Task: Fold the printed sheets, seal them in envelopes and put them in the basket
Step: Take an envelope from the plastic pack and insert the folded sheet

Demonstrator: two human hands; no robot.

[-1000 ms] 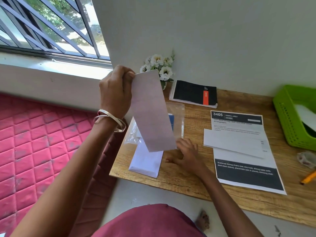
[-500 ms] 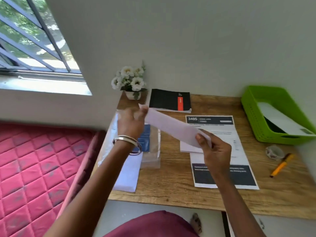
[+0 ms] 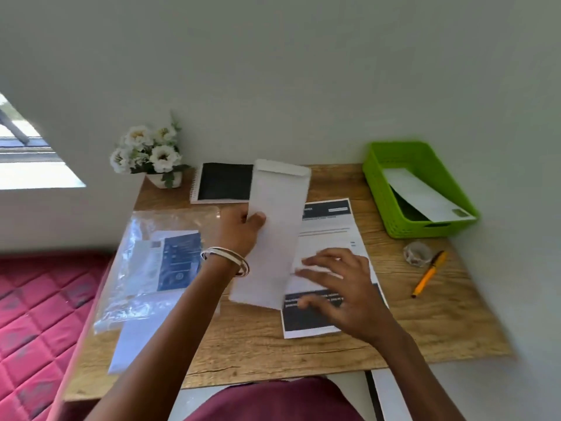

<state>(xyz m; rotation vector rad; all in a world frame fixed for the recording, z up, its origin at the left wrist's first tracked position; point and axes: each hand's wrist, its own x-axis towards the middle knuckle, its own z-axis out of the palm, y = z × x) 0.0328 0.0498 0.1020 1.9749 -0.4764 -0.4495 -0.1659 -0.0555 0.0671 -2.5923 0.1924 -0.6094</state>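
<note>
My left hand (image 3: 241, 227) grips a long white envelope (image 3: 274, 235) by its left edge and holds it upright over the middle of the wooden desk (image 3: 440, 323), its flap end away from me. My right hand (image 3: 340, 287) hovers blurred, fingers spread, over a folded sheet (image 3: 326, 253) that lies on a printed sheet with black bands (image 3: 331, 220). The green basket (image 3: 391, 205) stands at the back right with one sealed envelope (image 3: 425, 197) slanting inside it.
A clear plastic bag with envelopes and a blue card (image 3: 161, 259) lies at the left. More white envelopes (image 3: 136, 341) poke out beneath it. A flower pot (image 3: 148, 153) and black notebook (image 3: 224, 182) sit at the back; a tape roll (image 3: 417, 253) and orange pen (image 3: 428, 276) at the right.
My right hand has let go of the envelope and dropped over the folded sheet. My left hand has turned the envelope from lying crosswise to standing lengthwise. The camera has tilted and moved right.
</note>
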